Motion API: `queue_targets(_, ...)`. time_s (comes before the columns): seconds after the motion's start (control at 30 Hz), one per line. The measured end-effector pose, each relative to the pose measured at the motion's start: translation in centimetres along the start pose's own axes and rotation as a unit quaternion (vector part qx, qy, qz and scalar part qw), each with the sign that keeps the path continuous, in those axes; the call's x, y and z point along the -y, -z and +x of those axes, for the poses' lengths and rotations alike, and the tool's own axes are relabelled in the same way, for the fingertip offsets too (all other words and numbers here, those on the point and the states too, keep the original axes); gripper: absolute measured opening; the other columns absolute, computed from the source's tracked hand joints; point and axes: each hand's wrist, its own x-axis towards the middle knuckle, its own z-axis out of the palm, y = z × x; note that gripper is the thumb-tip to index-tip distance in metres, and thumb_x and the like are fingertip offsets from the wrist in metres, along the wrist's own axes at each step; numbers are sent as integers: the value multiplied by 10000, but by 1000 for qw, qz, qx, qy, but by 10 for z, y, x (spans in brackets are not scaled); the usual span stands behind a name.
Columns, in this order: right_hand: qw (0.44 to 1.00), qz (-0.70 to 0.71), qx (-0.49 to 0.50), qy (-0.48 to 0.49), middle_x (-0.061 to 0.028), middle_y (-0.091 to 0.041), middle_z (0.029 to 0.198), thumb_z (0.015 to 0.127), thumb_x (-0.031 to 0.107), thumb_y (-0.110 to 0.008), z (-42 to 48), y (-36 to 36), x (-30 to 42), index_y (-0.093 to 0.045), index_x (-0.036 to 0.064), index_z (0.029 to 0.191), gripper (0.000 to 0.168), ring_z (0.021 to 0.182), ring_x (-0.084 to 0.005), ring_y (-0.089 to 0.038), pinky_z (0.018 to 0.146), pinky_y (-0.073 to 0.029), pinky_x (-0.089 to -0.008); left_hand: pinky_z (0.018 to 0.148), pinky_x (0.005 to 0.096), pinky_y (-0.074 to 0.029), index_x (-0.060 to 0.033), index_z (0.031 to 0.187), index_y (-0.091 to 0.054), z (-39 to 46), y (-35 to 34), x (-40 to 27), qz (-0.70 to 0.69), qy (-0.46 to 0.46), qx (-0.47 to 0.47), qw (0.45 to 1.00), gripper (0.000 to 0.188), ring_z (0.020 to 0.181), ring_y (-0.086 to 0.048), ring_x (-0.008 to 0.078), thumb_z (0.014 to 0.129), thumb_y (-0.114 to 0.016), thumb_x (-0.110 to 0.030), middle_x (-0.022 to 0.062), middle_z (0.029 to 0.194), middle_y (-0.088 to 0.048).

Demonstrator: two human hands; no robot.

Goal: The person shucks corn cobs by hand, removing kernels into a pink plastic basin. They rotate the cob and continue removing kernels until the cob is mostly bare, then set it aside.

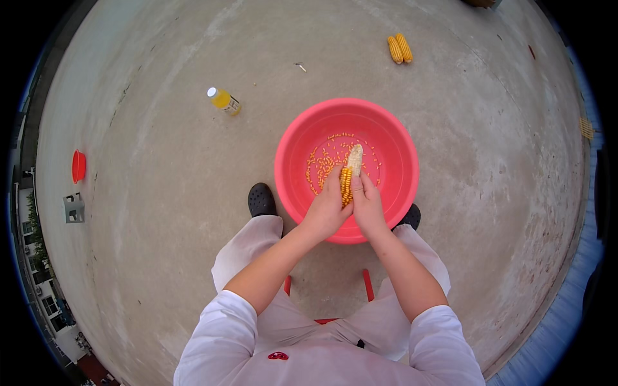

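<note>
Over a round pink plastic basin (347, 236), both of my hands grip one ear of dried corn (346, 186). My left hand (328, 205) wraps the ear's left side, and my right hand (369, 205) has its thumb on the cob from the right. The cob's tip and right side are bare and pale, while rows of yellow kernels still cover its left and lower part. Loose corn kernels (323, 166) lie scattered on the basin floor, mostly at the left. My palms hide the ear's lower end.
Two whole corn ears (400, 48) lie beyond the basin on the concrete ground (183, 193). A bottle of yellow drink (225, 101) stands to the left. Farther left are a small red basin (78, 166) and a grey plastic stool (74, 208). My black clogs (262, 199) flank the basin.
</note>
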Motion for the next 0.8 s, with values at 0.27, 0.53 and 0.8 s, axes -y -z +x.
queue_targets(0.27, 999, 33, -10, -27, -97, -630, 1166, 1089, 292, -386, 2, 7, -2, -539, -30, 1315, 423, 1084, -159, -578, 949, -458, -310, 956, 462, -489, 46, 1482, -176, -1, -8, 5, -14, -19, -19, 1000, 803, 1196, -538, 481, 884, -672, -158, 357, 1395, -396)
queue_targets(0.53, 998, 53, 34, -23, -78, -604, 1230, 1053, 253, -504, -2, -1, 9, -490, -17, 1383, 427, 1113, -133, -566, 960, -454, -288, 904, 472, -513, 22, 1486, -158, 2, 1, -4, -35, 16, -14, 999, 828, 1111, -601, 464, 873, -686, -157, 328, 1270, -528)
queue_targets(0.8, 992, 117, 21, -38, -75, -607, 1223, 1061, 215, -475, 0, 0, 2, -487, -11, 1391, 400, 1115, -136, -563, 966, -453, -287, 931, 470, -504, 47, 1476, -165, 1, -6, 7, -5, -7, -16, 1000, 826, 1176, -549, 475, 867, -688, -149, 345, 1404, -369)
